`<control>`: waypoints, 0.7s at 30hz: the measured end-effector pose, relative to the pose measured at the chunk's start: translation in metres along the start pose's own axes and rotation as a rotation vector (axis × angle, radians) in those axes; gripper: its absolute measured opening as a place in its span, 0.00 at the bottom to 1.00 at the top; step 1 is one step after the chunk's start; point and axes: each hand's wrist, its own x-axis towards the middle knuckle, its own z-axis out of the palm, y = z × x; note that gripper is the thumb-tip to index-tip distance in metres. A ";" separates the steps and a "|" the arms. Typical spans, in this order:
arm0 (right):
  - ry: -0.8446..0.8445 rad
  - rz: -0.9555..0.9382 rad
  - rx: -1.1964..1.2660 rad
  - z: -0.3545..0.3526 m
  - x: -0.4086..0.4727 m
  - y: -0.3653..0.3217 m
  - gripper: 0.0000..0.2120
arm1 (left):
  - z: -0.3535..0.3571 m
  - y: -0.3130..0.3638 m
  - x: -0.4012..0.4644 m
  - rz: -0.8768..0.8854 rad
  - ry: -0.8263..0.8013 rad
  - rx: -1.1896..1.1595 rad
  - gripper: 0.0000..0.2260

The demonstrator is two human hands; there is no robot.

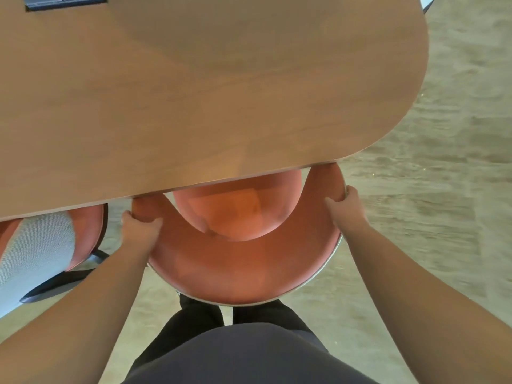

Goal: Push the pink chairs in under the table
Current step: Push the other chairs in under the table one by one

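Note:
A pink chair (235, 270) with a curved backrest stands right in front of me, its seat partly under the edge of the wooden table (194, 92). My left hand (138, 227) grips the left end of the backrest. My right hand (346, 206) grips the right end, close to the table edge. A second pink chair (87, 234) stands at the left, its seat partly under the table, with a grey fabric back panel facing me.
The table end curves round at the right, with beige carpet (443, 189) beyond it. A dark panel (63, 1) is set into the tabletop at the far left. Black chair legs (66, 281) of the left chair reach across the floor. My dark trousers fill the bottom.

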 end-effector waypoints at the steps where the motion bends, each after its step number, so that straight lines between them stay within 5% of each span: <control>1: 0.000 0.000 -0.011 0.002 0.008 -0.001 0.30 | 0.001 0.001 0.005 -0.017 -0.001 -0.021 0.28; 13: -0.079 0.156 0.049 0.006 0.066 -0.012 0.27 | 0.000 0.003 0.054 -0.199 -0.172 -0.225 0.23; 21: -0.051 0.117 0.060 0.008 0.069 -0.015 0.18 | 0.004 -0.011 0.067 -0.081 -0.091 -0.189 0.19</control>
